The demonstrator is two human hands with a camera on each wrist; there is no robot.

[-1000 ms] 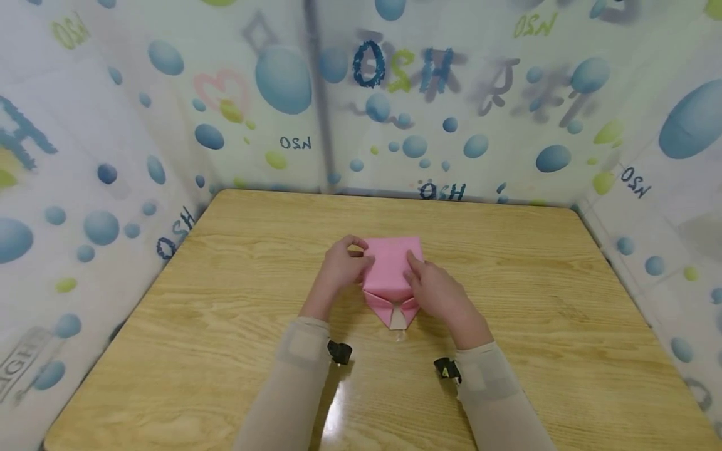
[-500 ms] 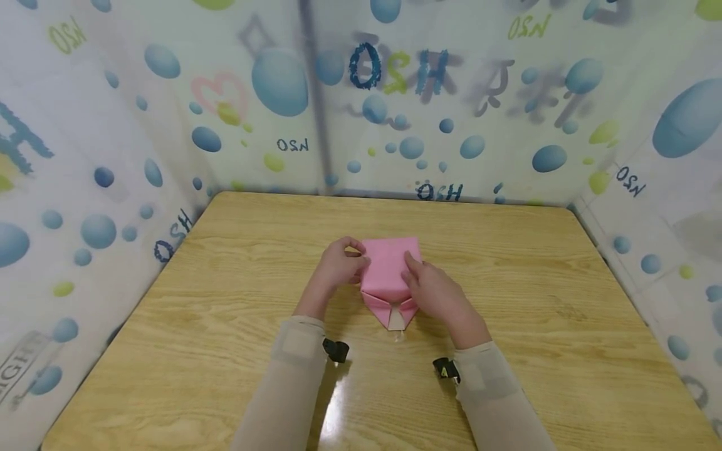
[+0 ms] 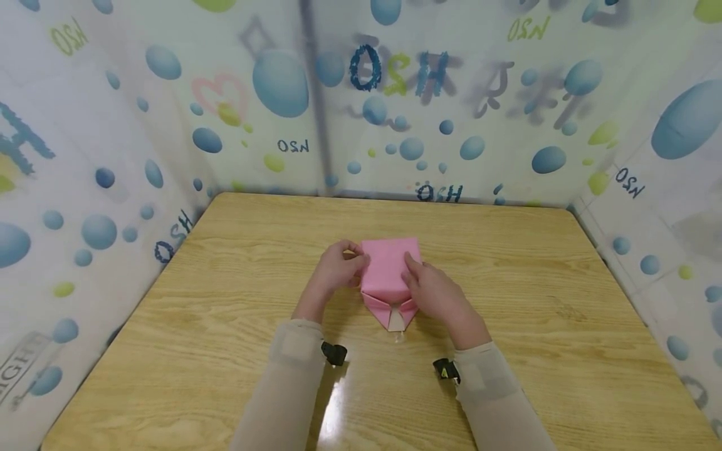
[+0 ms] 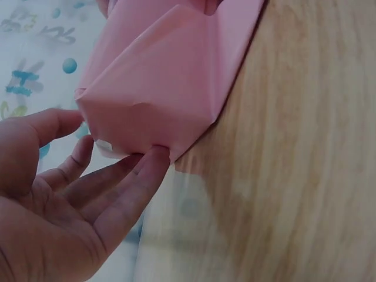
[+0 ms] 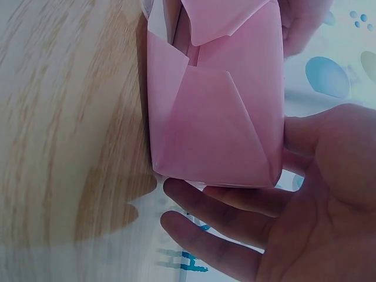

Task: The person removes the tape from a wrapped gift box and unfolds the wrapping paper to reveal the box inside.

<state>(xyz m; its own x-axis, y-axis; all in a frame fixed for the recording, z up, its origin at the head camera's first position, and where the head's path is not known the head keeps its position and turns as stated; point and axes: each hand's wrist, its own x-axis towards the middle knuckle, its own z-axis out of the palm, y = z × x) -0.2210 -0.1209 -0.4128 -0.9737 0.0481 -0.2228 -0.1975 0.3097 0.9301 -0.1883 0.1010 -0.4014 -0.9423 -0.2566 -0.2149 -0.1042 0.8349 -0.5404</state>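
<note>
A box wrapped in pink paper (image 3: 388, 269) lies on the wooden table, between both hands. Its near end has paper folded into a pointed flap (image 3: 397, 319) with a pale middle, and a bit of clear tape (image 3: 399, 337) sticks out at the tip. My left hand (image 3: 336, 269) holds the left edge, thumb at the top and fingertips along the far side, as the left wrist view of the pink box (image 4: 147, 100) shows. On the other side my right hand (image 3: 439, 293) grips the box, its thumb on top; the fingers (image 5: 217, 214) reach around the far edge.
The wooden table (image 3: 225, 300) has its back edge against a white wall sheet (image 3: 479, 113) printed with blue and green bubbles. Similar sheets stand at left and right. A black wrist camera (image 3: 334, 353) sits below each hand.
The head view has shifted slightly. My left hand has drawn its fingertips in a little closer at the box's left edge; the box and right hand stay nearly still.
</note>
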